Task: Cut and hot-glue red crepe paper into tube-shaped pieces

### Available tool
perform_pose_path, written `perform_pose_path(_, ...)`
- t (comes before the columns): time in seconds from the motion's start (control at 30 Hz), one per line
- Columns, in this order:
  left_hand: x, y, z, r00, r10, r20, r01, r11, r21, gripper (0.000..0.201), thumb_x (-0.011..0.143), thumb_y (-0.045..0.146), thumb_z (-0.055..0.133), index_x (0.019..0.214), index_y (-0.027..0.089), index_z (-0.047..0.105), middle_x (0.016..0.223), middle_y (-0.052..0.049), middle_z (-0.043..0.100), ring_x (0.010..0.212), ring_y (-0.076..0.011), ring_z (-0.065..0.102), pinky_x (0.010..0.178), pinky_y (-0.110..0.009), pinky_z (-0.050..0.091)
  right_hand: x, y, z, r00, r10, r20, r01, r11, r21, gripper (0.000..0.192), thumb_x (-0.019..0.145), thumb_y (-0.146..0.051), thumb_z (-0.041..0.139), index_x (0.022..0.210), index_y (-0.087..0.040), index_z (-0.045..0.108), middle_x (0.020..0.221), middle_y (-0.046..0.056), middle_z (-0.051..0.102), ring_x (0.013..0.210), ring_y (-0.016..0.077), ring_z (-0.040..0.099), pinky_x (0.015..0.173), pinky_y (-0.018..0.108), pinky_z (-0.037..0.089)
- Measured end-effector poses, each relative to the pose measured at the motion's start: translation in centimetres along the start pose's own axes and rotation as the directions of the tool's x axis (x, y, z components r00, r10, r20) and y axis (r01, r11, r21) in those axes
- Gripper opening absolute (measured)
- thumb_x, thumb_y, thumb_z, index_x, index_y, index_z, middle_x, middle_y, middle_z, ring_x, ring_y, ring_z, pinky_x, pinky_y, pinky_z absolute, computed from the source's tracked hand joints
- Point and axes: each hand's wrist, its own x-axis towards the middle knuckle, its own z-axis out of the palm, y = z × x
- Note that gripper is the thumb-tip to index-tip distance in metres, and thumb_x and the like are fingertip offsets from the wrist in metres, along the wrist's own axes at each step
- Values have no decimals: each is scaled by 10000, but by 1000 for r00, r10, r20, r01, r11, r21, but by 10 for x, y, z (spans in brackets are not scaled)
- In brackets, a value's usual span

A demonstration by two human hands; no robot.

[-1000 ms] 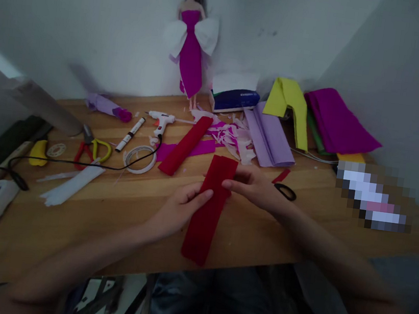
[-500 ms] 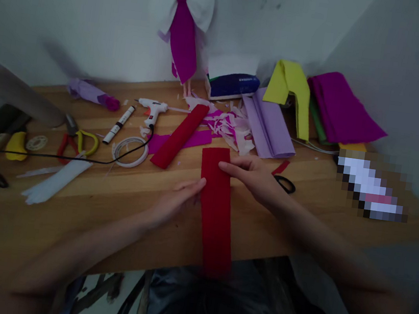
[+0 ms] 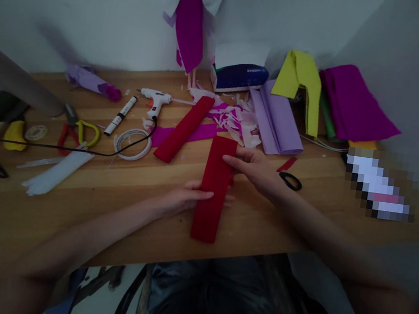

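Red strip (image 3: 213, 188): long, flat, seemingly crepe paper.

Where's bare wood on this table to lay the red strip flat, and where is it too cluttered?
Bare wood runs along the table's near edge, left of the red strip below the white paper strips. Another patch lies right of the right hand, between black scissors and the near edge. The back is crowded: glue gun, paper scraps, lilac sheets.

Single head view, looking forward-down, close over wooden table (image 3: 70, 221), wall behind.
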Motion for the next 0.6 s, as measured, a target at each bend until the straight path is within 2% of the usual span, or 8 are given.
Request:
perform_pose_path(0.1, -8, 12, 12, 999, 45, -16, -44, 996, 76, 388, 798, 288, 683, 1159, 157, 627, 1099, -110, 704, 1003, -249, 671, 943, -392, 457, -7, -3, 1, 990, -134, 48, 136, 990, -41, 257, 724, -427, 752, 793, -183, 709, 669, -7, 688, 543, 104, 591, 499, 228, 492)
perform_pose_path(0.17, -18, 22, 25, 993, 94, -78, -65, 950, 306, 314, 817, 328, 661, 1101, 195, 638, 1002, -58, 701, 894, -207, 669, 868, -354, 483, -15, -8, 1, 966, -246, 82, 252, 964, -79, 251, 715, -439, 759, 783, -205, 700, 687, -9, 688, 586, 129, 620, 536, 262, 526)
perform_pose_path(0.23, -31, 33, 38, 972, 202, -121, -73, 747, 660, 231, 874, 344, 587, 1068, 228, 633, 985, -32, 675, 905, -194, 634, 851, -332, 481, -23, -16, 0, 913, -399, 85, 407, 903, -136, 262, 721, -433, 760, 869, -230, 689, 807, 5, 709, 722, 164, 664, 630, 302, 563)
perform_pose_path(0.3, -43, 42, 47, 932, 349, -92, -69, 422, 904, 244, 912, 329, 519, 1133, 254, 590, 1083, -36, 637, 999, -210, 592, 900, -347, 460, -30, -24, -2, 795, -605, 42, 599, 772, -214, 350, 725, -402, 770, 1024, -268, 648, 980, 15, 698, 875, 182, 662, 730, 328, 567)
perform_pose_path(0.4, -55, 49, 50, 864, 503, -1, 16, -26, 1000, 378, 882, 221, 503, 1259, 221, 474, 1216, -90, 537, 1099, -252, 530, 958, -410, 432, -34, -35, -5, 512, -857, -50, 784, 490, -381, 434, 710, -377, 789, 1094, -323, 593, 1056, 8, 643, 946, 184, 621, 784, 331, 544)
perform_pose_path(0.5, -56, 50, 48, 796, 602, 65, 114, -254, 961, 451, 842, 152, 471, 1290, 174, 424, 1203, -124, 493, 1102, -272, 521, 927, -430, 458, -36, -40, -8, 320, -947, -8, 808, 277, -520, 308, 710, -448, 774, 938, -305, 624, 948, 12, 612, 899, 198, 595, 825, 357, 512)
perform_pose_path(0.53, -54, 49, 47, 772, 630, 84, 141, -299, 944, 463, 837, 146, 464, 1296, 171, 415, 1190, -124, 490, 1085, -270, 529, 908, -423, 471, -37, -40, -8, 318, -948, 11, 796, 261, -546, 296, 714, -473, 763, 908, -297, 626, 939, 18, 607, 902, 206, 587, 847, 374, 500)
perform_pose_path(0.6, -51, 48, 46, 731, 670, 127, 189, -378, 906, 485, 828, 141, 462, 1308, 170, 403, 1161, -122, 494, 1047, -266, 541, 880, -413, 487, -40, -40, -8, 469, -883, 14, 719, 372, -587, 288, 729, -487, 746, 904, -297, 617, 988, 24, 596, 962, 222, 569, 902, 398, 471)
